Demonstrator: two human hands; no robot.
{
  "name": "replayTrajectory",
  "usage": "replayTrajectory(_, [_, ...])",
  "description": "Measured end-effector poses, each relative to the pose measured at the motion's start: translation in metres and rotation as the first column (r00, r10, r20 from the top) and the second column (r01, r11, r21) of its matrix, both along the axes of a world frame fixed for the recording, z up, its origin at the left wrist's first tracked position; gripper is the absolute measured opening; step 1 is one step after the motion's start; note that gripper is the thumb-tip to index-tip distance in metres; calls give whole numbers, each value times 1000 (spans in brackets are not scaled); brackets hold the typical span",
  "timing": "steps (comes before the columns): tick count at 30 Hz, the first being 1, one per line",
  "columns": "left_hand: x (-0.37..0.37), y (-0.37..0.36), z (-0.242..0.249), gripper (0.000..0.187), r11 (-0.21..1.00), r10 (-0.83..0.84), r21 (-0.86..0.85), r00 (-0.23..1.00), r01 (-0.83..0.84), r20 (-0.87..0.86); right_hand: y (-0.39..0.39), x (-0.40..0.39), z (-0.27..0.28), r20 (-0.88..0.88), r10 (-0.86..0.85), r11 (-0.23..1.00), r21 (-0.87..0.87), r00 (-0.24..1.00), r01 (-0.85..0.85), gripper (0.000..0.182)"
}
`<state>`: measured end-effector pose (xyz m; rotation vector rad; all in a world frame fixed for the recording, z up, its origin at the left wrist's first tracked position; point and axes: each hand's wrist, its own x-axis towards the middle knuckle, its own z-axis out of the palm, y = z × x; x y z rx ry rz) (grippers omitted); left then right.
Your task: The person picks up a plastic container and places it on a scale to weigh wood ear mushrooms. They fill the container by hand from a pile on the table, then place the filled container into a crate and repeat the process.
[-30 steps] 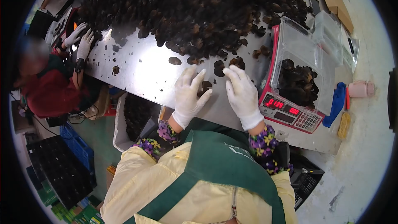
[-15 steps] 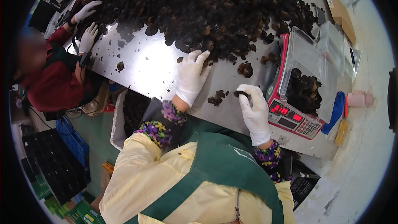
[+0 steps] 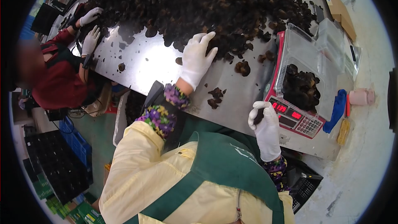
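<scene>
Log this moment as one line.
left hand: open, at near edge of dark pile | right hand: holding dark piece, near scale | clear tub: on scale, dark pieces inside

The tabletop (image 3: 159, 68) is smooth metal with a bright, glossy sheen, while the dark heap (image 3: 190, 8) looks rough and mostly matt. Both the left grip (image 3: 197, 58) and the right grip (image 3: 267, 130) are sheathed in matt white, finely creased gloves; the dark piece (image 3: 259, 116) between the right fingers looks matt too. The scale (image 3: 270, 91) has a smooth red plastic casing, its tray (image 3: 299, 43) clear, glossy plastic. The box (image 3: 340, 10) is matt brown cardboard. The green apron (image 3: 219, 151) is matt cloth, the yellow jacket (image 3: 132, 161) wrinkled cloth with a metal zip (image 3: 239, 209).
</scene>
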<state>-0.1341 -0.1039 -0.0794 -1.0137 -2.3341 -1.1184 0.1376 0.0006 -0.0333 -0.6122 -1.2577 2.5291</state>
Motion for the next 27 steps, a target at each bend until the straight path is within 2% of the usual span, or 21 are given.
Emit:
replayTrajectory(1, [-3, 7, -2, 15, 999, 2, -46, 1000, -4, -27, 1, 2, 1, 23, 9, 996, 86, 1000, -11, 31])
replayTrajectory(2, [-1, 10, -3, 15, 999, -8, -44, 999, 7, -31, 0, 5, 4, 19, -2, 996, 88, 1000, 0, 31])
replayTrajectory(4, [7, 14, -7, 9, 969, -105, -222, 994, 107, 22, -3, 10, 10, 61, 26, 971, 235, 998, -40, 28])
replayTrajectory(6, [28, 12, -14, 5, 956, -200, -219, 980, 196, 1, -4, 16, 12, 57, 11, 967, 252, 998, -25, 27])
replayTrajectory(8, [53, 1, -13, 5, 952, -196, -229, 979, 205, 60, -4, 22, 11, 86, -1, 978, 209, 996, -17, 27])
replayTrajectory(10, [57, -11, -7, 6, 955, -196, -207, 977, 210, 86, 0, 26, 3, 82, 3, 971, 239, 997, -23, 26])
replayTrajectory(12, [53, -22, -2, 7, 992, -115, -34, 987, 120, 114, 1, 28, 0, 82, 14, 964, 265, 997, -36, 25])
replayTrajectory(13, [50, -28, -2, 15, 993, -107, -21, 968, 115, 226, 1, 27, 0, 112, 24, 962, 267, 993, -53, 21])
replayTrajectory(14, [48, -26, 0, 15, 993, -105, -23, 969, 113, 226, 2, 26, 1, 140, 34, 960, 270, 990, -71, 17])
replayTrajectory(16, [42, -19, 7, 28, 988, -141, -35, 978, 148, 156, -2, 20, 4, 120, 30, 965, 254, 992, -60, 14])
replayTrajectory(17, [39, -17, 9, 41, 964, -221, -110, 961, 241, 163, -4, 17, 6, 102, 20, 970, 238, 995, -44, 11])
replayTrajectory(18, [41, -13, 6, 49, 949, -236, -175, 959, 262, 154, -5, 14, 9, 99, 17, 971, 237, 995, -40, 11])
replayTrajectory(20, [51, -4, 6, 56, 913, -264, -283, 954, 295, 144, -6, 13, 14, 139, 46, 965, 249, 989, -80, 10])
replayTrajectory(22, [53, 3, -6, 50, 903, -272, -317, 957, 290, 102, -9, 14, 13, 132, 44, 962, 260, 990, -78, 11])
replayTrajectory(24, [53, 5, -14, 37, 838, -274, -454, 953, 301, 127, -10, 18, 10, 127, 46, 959, 273, 991, -80, 13])
replayTrajectory(25, [52, 4, -17, 21, 851, -279, -418, 948, 317, 152, -9, 21, 7, 132, 52, 950, 300, 990, -90, 14])
replayTrajectory(26, [50, 3, -22, 21, 852, -280, -416, 948, 319, 153, -8, 24, 5, 137, 60, 940, 326, 989, -102, 15])
replayTrajectory(27, [45, 0, -29, 17, 898, -324, -258, 933, 356, 159, -8, 27, 4, 138, 60, 939, 327, 989, -103, 15])
